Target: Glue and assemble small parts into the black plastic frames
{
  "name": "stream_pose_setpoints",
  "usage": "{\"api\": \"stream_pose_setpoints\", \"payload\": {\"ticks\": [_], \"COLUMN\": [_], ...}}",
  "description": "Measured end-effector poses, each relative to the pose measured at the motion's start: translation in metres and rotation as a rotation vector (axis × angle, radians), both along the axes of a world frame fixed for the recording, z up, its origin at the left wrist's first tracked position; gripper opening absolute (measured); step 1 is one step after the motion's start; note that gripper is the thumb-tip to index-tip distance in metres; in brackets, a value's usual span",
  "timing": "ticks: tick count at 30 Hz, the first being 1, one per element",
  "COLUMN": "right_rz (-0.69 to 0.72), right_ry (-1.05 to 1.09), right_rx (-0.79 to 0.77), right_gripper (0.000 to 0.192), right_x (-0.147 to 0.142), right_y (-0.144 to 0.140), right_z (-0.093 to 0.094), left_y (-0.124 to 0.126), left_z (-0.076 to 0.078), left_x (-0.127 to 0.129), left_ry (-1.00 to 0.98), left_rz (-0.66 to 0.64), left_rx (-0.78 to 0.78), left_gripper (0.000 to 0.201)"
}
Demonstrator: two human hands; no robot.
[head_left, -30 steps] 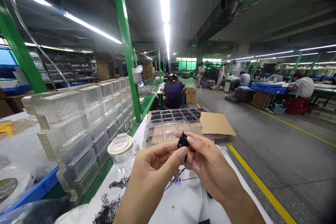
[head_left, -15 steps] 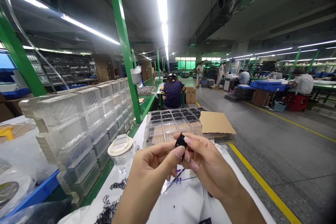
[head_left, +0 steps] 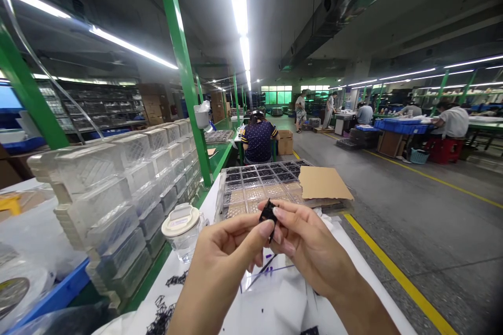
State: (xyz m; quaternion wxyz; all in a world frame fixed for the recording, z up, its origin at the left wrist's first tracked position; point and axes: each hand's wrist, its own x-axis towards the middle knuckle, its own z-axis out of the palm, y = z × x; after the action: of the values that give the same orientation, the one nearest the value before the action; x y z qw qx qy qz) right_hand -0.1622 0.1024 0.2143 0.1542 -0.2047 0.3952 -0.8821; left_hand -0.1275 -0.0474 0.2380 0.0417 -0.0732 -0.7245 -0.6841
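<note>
A small black plastic part is pinched between the fingertips of both hands, raised above the white table. My left hand grips it from the left with thumb and forefinger. My right hand holds it from the right. Just beyond the hands lies a clear compartment tray holding several black parts, partly covered by a brown cardboard sheet. Loose black parts are scattered on the table at lower left.
A tall stack of clear plastic trays stands at the left, with a lidded clear cup beside it. A green post rises behind. A seated person works ahead; others work at right across a grey aisle with yellow lines.
The view has drifted slightly; both hands keep the black part pinched, shifted a little left and up in the picture.
</note>
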Motion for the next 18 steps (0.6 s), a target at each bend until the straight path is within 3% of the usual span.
{"api": "stream_pose_setpoints", "payload": {"ticks": [18], "right_rz": [-0.018], "right_ry": [-0.010], "right_rx": [0.019], "right_gripper": [0.040], "right_x": [-0.0004], "right_y": [-0.0041], "right_z": [-0.0018], "left_y": [-0.0037], "left_z": [-0.0045], "left_x": [0.0000], "left_ry": [-0.002], "left_rz": [-0.012], "left_rx": [-0.023], "left_gripper": [0.039]}}
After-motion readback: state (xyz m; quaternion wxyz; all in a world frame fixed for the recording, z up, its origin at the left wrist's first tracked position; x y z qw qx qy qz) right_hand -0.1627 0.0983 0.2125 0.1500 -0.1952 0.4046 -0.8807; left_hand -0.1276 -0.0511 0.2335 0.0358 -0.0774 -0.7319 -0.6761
